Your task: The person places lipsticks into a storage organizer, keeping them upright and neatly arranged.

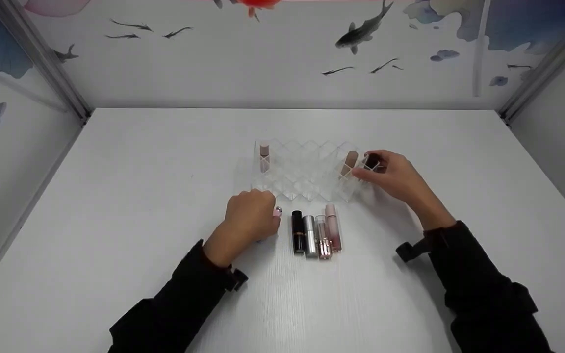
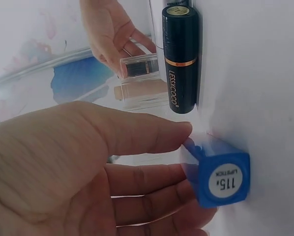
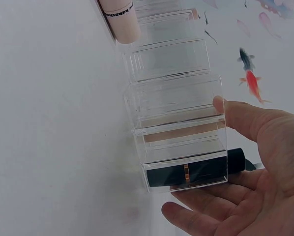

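From my feed, the left hand (image 1: pixel 252 214) pinches a blue-ended lipstick (image 2: pixel 224 182) between thumb and fingers, low over the table (image 1: pixel 135 220), just left of four tubes (image 1: pixel 310 238) lying side by side. I see the right hand (image 1: pixel 394 177) gripping the right end of the clear organizer (image 1: pixel 306 190), thumb and fingers around a dark tube (image 1: pixel 372 161) upright in its end compartment.

In the head view, the clear organizer (image 1: pixel 307 169) is hemmed in at six o'clock by four tubes (image 1: pixel 310 240), at eight by the left grip (image 1: pixel 251 215) and at three by the right grip (image 1: pixel 395 176). Passage is allowed over bare desk (image 1: pixel 155 181) at nine, and at twelve before the printed wall (image 1: pixel 272 73).
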{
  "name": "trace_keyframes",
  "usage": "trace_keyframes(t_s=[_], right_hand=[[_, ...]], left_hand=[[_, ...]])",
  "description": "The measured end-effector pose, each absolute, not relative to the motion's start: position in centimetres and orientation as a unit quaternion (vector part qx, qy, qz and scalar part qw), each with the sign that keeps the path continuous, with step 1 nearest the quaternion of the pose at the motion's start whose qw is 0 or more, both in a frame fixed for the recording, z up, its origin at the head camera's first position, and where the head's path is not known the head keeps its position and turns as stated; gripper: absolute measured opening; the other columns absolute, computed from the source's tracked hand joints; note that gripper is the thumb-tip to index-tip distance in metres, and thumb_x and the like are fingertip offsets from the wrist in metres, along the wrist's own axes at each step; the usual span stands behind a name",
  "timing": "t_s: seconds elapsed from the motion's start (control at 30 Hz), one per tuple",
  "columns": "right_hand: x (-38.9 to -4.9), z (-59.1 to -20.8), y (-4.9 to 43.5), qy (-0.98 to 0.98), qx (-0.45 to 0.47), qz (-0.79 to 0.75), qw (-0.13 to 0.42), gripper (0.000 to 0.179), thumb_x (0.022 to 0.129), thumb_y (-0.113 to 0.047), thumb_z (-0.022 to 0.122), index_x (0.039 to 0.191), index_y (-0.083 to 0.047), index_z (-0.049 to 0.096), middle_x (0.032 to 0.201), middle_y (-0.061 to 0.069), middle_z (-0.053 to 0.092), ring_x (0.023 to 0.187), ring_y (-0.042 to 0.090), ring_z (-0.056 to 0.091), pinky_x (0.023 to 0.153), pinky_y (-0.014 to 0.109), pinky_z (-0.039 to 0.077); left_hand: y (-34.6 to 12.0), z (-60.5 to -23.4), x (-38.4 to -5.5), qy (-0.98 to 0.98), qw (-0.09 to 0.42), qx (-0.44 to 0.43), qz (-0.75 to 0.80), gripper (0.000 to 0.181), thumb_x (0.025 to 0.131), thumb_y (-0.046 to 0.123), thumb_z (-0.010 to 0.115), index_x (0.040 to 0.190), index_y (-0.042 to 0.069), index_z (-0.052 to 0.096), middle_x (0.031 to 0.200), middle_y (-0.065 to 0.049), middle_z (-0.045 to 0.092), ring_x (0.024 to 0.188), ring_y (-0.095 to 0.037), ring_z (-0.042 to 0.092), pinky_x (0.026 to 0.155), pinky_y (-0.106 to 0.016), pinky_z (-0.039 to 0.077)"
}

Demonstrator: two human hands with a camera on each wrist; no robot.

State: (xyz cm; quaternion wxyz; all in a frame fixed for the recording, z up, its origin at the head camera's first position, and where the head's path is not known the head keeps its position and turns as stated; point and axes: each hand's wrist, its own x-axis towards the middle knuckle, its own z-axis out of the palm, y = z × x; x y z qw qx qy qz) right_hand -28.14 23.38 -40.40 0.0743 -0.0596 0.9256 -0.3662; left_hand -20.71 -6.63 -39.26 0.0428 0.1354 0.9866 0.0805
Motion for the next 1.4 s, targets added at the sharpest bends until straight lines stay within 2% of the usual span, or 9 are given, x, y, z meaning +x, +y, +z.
trace_keyframes(t_s=[0.3,0.53,0.67,0.77,0.83,1.07,1.17,1.27,1.4], right_hand=[[-28.1,-40.3,23.4,0.928,-0.059,-0.36,0.075,0.084,0.078,-0.064,0.063,0.138,-0.008,0.045,0.119,0.012,0.059,0.111,0.027,0.055,0.09,0.04,0.042],[-28.1,-40.3,23.3,0.925,-0.063,-0.367,0.079,0.082,0.079,-0.062,0.063,0.137,-0.007,0.045,0.116,0.012,0.059,0.109,0.026,0.055,0.088,0.037,0.042],[-28.1,-40.3,23.3,0.926,-0.065,-0.365,0.074,0.081,0.079,-0.062,0.063,0.136,-0.008,0.046,0.116,0.012,0.06,0.107,0.026,0.056,0.087,0.037,0.042],[-28.2,-40.4,23.3,0.925,-0.062,-0.367,0.074,0.081,0.078,-0.062,0.064,0.136,-0.008,0.046,0.116,0.012,0.059,0.108,0.025,0.056,0.088,0.037,0.042],[-28.2,-40.4,23.3,0.926,-0.06,-0.365,0.074,0.082,0.078,-0.062,0.064,0.137,-0.008,0.046,0.117,0.012,0.059,0.109,0.026,0.056,0.089,0.038,0.042],[-28.3,-40.3,23.2,0.931,-0.055,-0.353,0.074,0.084,0.077,-0.064,0.063,0.136,-0.008,0.046,0.118,0.013,0.059,0.111,0.028,0.055,0.092,0.042,0.043],[-28.3,-40.3,23.2,0.93,-0.052,-0.355,0.076,0.084,0.077,-0.064,0.063,0.136,-0.008,0.046,0.119,0.013,0.059,0.111,0.028,0.055,0.094,0.043,0.043],[-28.2,-40.3,23.2,0.929,-0.051,-0.358,0.077,0.083,0.077,-0.064,0.064,0.136,-0.008,0.046,0.118,0.013,0.059,0.111,0.028,0.055,0.093,0.042,0.043],[-28.2,-40.3,23.2,0.929,-0.05,-0.358,0.077,0.083,0.077,-0.064,0.064,0.136,-0.008,0.046,0.118,0.014,0.059,0.111,0.027,0.055,0.092,0.041,0.043]], left_hand=[[-6.9,-39.8,-20.9,0.987,0.001,0.146,0.068,0.022,0.084,0.025,0.065,0.074,0.005,0.064,0.072,-0.01,0.063,0.062,-0.026,0.058,0.05,-0.04,0.046],[-6.9,-40.7,-21.2,0.982,-0.054,0.168,0.062,0.016,0.076,0.016,0.065,0.061,0.011,0.061,0.062,-0.006,0.06,0.057,-0.025,0.056,0.046,-0.038,0.042],[-6.9,-40.9,-21.2,0.982,-0.067,0.168,0.051,0.016,0.081,0.02,0.067,0.069,0.009,0.068,0.064,-0.008,0.063,0.058,-0.024,0.057,0.048,-0.038,0.045],[-7.0,-40.7,-21.2,0.982,-0.056,0.174,0.047,0.018,0.084,0.023,0.067,0.076,0.007,0.07,0.066,-0.009,0.064,0.059,-0.024,0.057,0.05,-0.038,0.046],[-7.1,-40.4,-21.3,0.981,-0.042,0.181,0.055,0.021,0.084,0.024,0.067,0.074,0.006,0.068,0.065,-0.008,0.062,0.058,-0.023,0.055,0.049,-0.038,0.044],[-8.1,-38.5,-21.5,0.962,0.041,0.203,0.18,0.019,0.082,0.022,0.063,0.067,0.011,0.066,0.055,0.005,0.045,0.056,-0.013,0.041,0.049,-0.027,0.031],[-8.3,-37.8,-21.5,0.945,0.056,0.219,0.236,0.016,0.081,0.023,0.062,0.073,0.012,0.069,0.058,0.007,0.052,0.058,-0.01,0.046,0.052,-0.025,0.035],[-8.4,-37.3,-21.6,0.93,0.069,0.224,0.283,0.017,0.082,0.027,0.062,0.081,0.013,0.071,0.069,0.006,0.064,0.064,-0.009,0.055,0.059,-0.025,0.044],[-8.4,-36.9,-21.7,0.911,0.092,0.218,0.338,0.02,0.084,0.032,0.066,0.088,0.013,0.071,0.078,0.004,0.069,0.071,-0.01,0.061,0.066,-0.026,0.049]])
